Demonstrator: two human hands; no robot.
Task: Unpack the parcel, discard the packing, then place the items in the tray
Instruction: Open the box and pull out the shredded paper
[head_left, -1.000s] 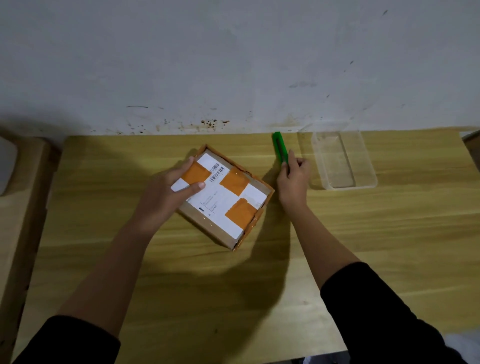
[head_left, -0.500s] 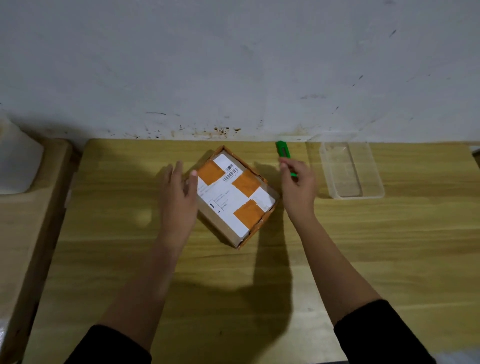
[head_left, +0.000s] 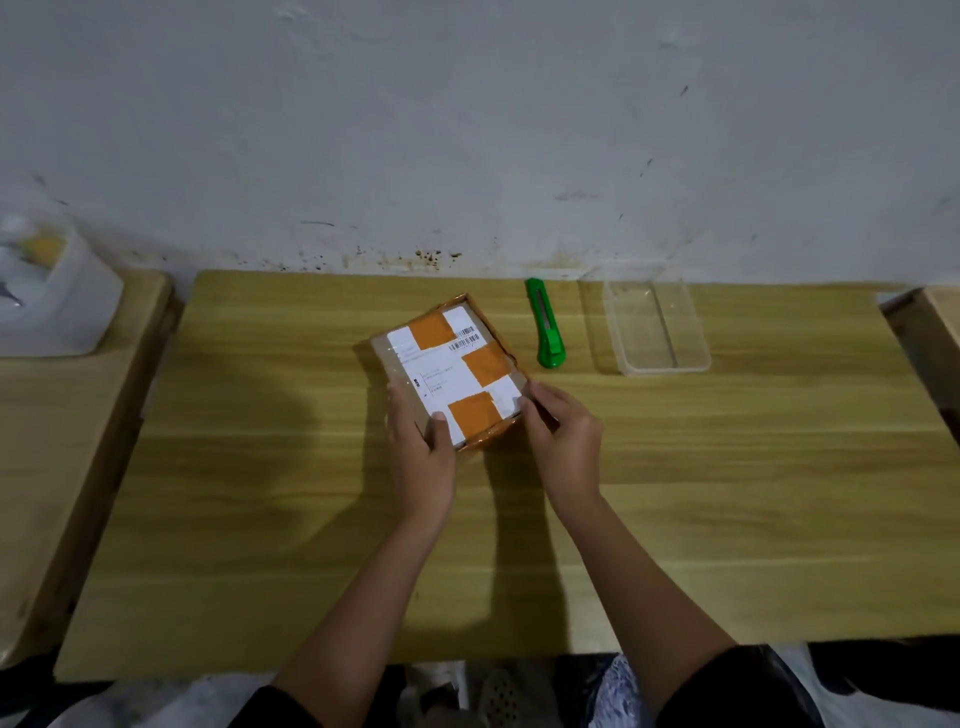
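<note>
A small cardboard parcel (head_left: 449, 371) with a white label and orange tape patches lies taped shut on the wooden table (head_left: 727, 493). My left hand (head_left: 421, 452) grips its near left corner, thumb on top. My right hand (head_left: 563, 441) holds its near right corner with the fingertips. A green utility knife (head_left: 545, 325) lies flat to the right of the parcel, apart from both hands. Beyond the knife stands a clear plastic tray (head_left: 655, 325) with nothing in it, near the wall.
A white plastic container (head_left: 54, 301) sits on a lower wooden surface at the left. Another wooden piece (head_left: 935, 332) shows at the right edge. The wall runs right behind the table's far edge.
My right hand has let go of the green knife, which now lies on the table, and has come to the parcel. My left hand shifted to the parcel's near corner. The parcel turned slightly.
</note>
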